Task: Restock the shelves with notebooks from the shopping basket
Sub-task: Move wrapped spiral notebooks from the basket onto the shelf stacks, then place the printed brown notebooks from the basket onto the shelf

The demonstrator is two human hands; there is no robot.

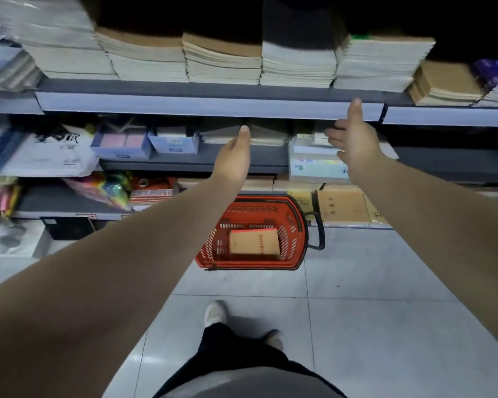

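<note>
A red shopping basket [295,225] stands on the floor against the shelving, with brown kraft notebooks [255,242] lying inside it. Both my arms reach forward over the basket at the height of the middle shelf. My left hand [235,156] is open with its thumb up and holds nothing. My right hand [354,139] is open too, fingers spread to the left and thumb raised in front of the upper shelf's edge [213,106]. A low stack of notebooks [266,133] lies on the middle shelf between my hands. Tall stacks of notebooks [222,61] fill the upper shelf.
Small blue-white boxes [147,142] and plastic-wrapped paper packs [316,165] sit on the middle shelf. Copy paper [151,191] and cardboard boxes [342,206] line the bottom shelf. My feet [214,313] stand on grey floor tiles behind the basket.
</note>
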